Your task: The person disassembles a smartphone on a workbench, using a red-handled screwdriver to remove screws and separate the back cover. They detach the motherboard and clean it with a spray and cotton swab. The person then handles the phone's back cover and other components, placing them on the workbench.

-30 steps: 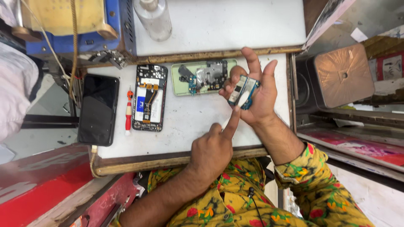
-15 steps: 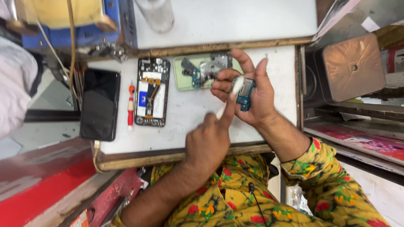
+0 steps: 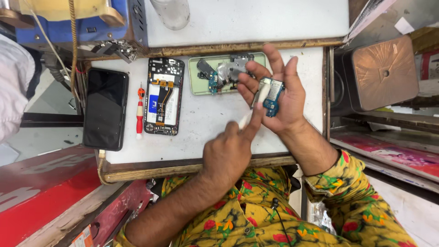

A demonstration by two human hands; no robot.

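The right hand is held up over the white desk, palm open and fingers spread wide. A small blue circuit board lies flat on that palm, near the base of the fingers. The grip of this hand is loose, so the board rests on it and is not squeezed.

The left hand comes in from below. Its grip is pressed together on a thin white tool, which it pinches and points up at the board. The tip of the tool touches the left edge of the board.

Just behind the right hand, on the desk, lies a pale green phone back with loose parts in it. To its left lies an opened phone, then a small red screwdriver, then a black phone face up at the desk's edge.
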